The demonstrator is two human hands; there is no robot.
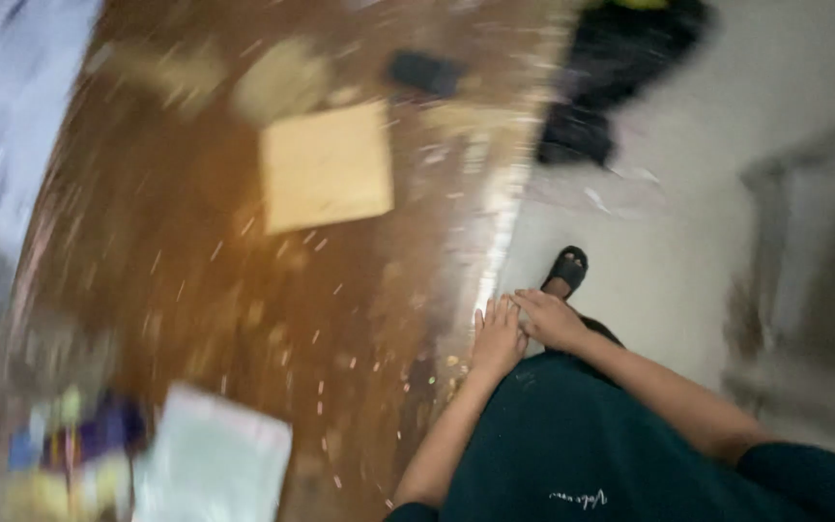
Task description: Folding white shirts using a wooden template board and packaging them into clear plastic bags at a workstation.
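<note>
Fingers of the left hand point(498, 338) lie flat and empty at the brown desk point(195, 271) edge, right hand point(550, 319) loosely touching it, tan board point(327, 166) well apart on the far side; looks like a pause between steps.

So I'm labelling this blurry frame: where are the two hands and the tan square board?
left hand point(497, 340), head view, back of the hand.
right hand point(550, 319), head view, back of the hand, touching the left.
tan square board point(327, 166), head view, middle of its face.
</note>
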